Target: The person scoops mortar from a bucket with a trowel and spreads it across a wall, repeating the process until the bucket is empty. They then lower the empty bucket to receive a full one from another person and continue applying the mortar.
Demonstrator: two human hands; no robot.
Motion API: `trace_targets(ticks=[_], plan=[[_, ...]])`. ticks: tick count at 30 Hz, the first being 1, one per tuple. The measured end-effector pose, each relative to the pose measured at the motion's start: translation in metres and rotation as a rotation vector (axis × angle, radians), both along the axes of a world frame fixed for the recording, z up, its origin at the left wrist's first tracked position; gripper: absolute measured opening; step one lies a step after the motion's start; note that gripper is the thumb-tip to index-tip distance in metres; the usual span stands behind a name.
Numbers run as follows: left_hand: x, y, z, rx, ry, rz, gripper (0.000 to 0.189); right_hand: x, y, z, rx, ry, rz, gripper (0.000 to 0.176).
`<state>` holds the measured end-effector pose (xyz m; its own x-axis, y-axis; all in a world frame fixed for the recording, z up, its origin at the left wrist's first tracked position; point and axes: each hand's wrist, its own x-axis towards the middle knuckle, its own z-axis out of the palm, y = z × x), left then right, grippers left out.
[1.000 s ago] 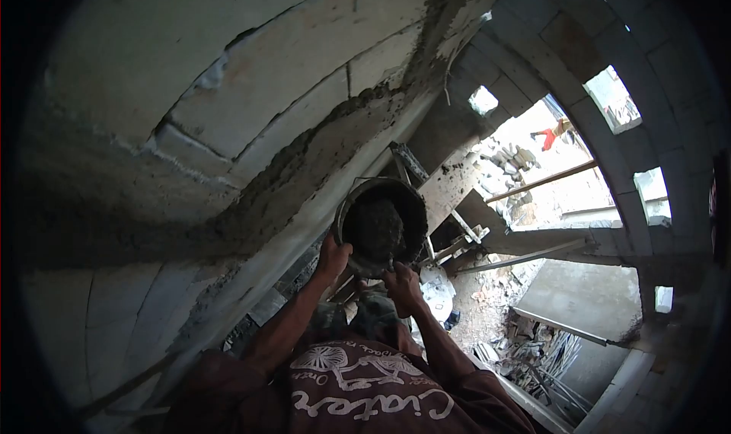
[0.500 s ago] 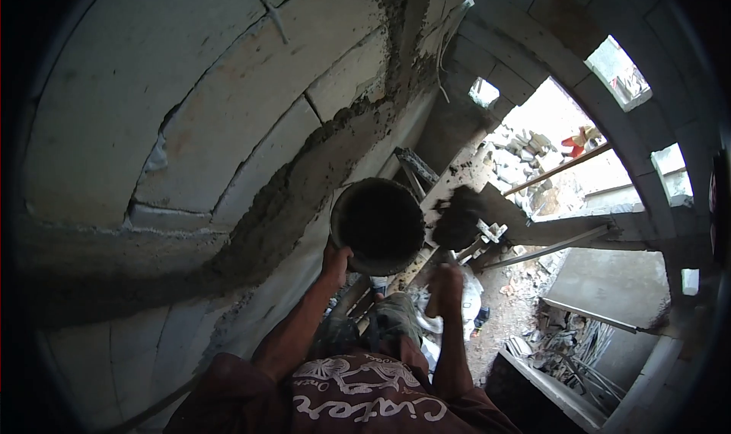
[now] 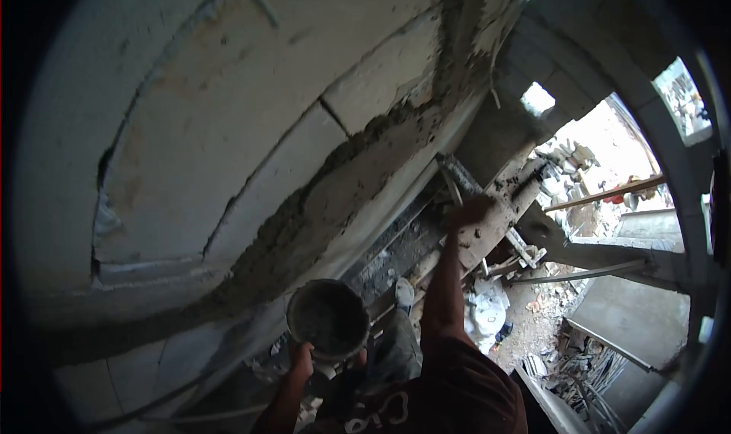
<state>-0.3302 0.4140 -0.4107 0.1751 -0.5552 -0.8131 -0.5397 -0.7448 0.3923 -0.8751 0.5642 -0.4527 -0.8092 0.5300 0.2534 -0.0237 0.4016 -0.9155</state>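
Observation:
My left hand (image 3: 302, 360) grips the near left rim of a round bucket (image 3: 293, 321), low in front of my body. Grey mortar (image 3: 324, 316) lies inside the bucket. My right hand (image 3: 470, 211) is stretched forward over a plank, closed and smeared by motion. A dark trowel blade (image 3: 531, 181) shows beyond it as a thin streak, nearly edge-on; its handle cannot be made out. To the left, a rough band of wet mortar (image 3: 327, 194) runs along the block wall (image 3: 259, 175).
Dark clumps lie on the plank (image 3: 487, 232). A pale sack (image 3: 485, 312) sits on the ground right of my legs. Rubble (image 3: 571, 156) shows through the wall opening at the upper right. A wooden pole (image 3: 609, 193) crosses that opening. Thin rods and scraps (image 3: 586, 369) are piled lower right.
The bucket in my left hand has come down toward my body. My right hand has swung forward and up, and the trowel has turned from broadside to nearly edge-on. The view has shifted.

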Motion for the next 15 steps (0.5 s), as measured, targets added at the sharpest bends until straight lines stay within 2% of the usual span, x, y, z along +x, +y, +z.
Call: trace_targets(ticks=[2,3,4,5,7,8,10,11,12,14,15], plan=[[0.051,0.000,-0.032,0.014,-0.033,0.075,0.049,0.015,-0.107,0.057,-0.213,0.069,0.420,0.014],[0.065,-0.005,-0.038,0.015,-0.051,0.119,0.049,0.031,-0.142,0.091,-0.347,0.083,0.526,0.015],[0.047,0.000,-0.014,0.098,-0.083,0.220,0.048,0.050,-0.165,0.117,-0.393,0.091,0.538,0.014],[0.061,0.004,-0.007,0.107,-0.094,0.221,0.048,0.064,-0.178,0.134,-0.434,0.099,0.552,0.015],[0.099,0.008,-0.007,-0.362,-0.210,-1.280,0.047,0.099,-0.167,0.173,-0.453,-0.032,0.612,0.018],[0.083,0.008,-0.008,-0.368,-0.187,-1.292,0.047,0.116,-0.151,0.176,-0.380,-0.074,0.662,0.019],[0.036,0.019,-0.003,0.055,-0.005,0.240,0.049,0.157,-0.113,0.166,-0.229,-0.150,0.821,0.019],[0.030,0.023,-0.004,0.063,-0.001,0.239,0.049,0.178,-0.085,0.153,-0.146,-0.196,0.930,0.020],[0.026,0.026,-0.009,0.018,0.064,0.181,0.050,0.195,-0.052,0.140,0.099,-0.307,1.099,0.023],[0.015,0.030,-0.028,-0.079,0.204,0.068,0.053,0.226,0.010,0.095,0.222,-0.519,1.431,0.024],[0.002,0.038,-0.020,-0.127,0.243,-0.015,0.055,0.234,0.029,0.087,0.426,-0.637,1.593,0.023]])
